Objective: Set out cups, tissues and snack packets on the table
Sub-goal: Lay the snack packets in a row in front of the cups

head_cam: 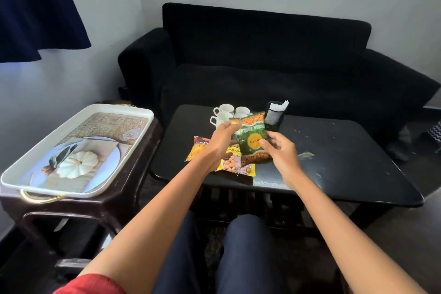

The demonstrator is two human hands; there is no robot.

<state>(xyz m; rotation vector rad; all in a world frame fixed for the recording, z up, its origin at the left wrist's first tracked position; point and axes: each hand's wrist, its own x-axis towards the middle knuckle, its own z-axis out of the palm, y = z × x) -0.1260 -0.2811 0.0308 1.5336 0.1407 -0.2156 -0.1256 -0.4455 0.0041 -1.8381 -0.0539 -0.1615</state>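
Head view: left hand (223, 136) pinches the top corner of a green packet (253, 141); right hand (280, 148) grips its lower right edge, holding it above the table (334, 150). Beneath lie a yellow packet (238, 166) and an orange packet (198, 150). Cups (224, 113) and tissue holder (274, 114) stand behind. Step, by judgement: placing the last packet; next, lower and release beside the others. The fourth cup is mostly hidden. The tray (78, 150) sits left.

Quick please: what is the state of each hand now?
Left hand: pinches the top corner of the green and orange snack packet.
Right hand: holds the same packet at its right side.
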